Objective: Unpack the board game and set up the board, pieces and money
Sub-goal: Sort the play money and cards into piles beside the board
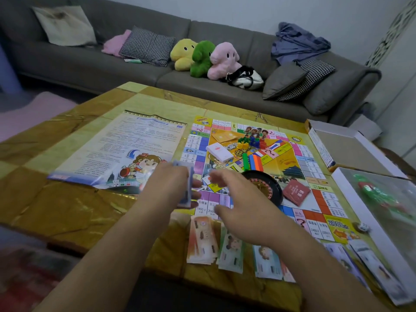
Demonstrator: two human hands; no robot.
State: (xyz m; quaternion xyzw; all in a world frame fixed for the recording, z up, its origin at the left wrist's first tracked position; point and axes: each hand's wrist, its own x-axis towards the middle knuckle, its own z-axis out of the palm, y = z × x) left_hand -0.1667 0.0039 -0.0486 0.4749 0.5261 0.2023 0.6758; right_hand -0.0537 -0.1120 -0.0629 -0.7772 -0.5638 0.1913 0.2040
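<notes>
Both bare forearms are extended forward from the near edge of the table. The left hand is held upright, its fingers curled round a stack of paper notes. The right hand is held just beside it, palm turned leftward, fingers loosely spread and nothing gripped.

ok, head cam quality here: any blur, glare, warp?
Head view: dim, soft light; motion blur on both hands, left hand gripping the stack of notes, right hand open; glare on the clear box insert; wide-angle bowing along the table edge.
</notes>
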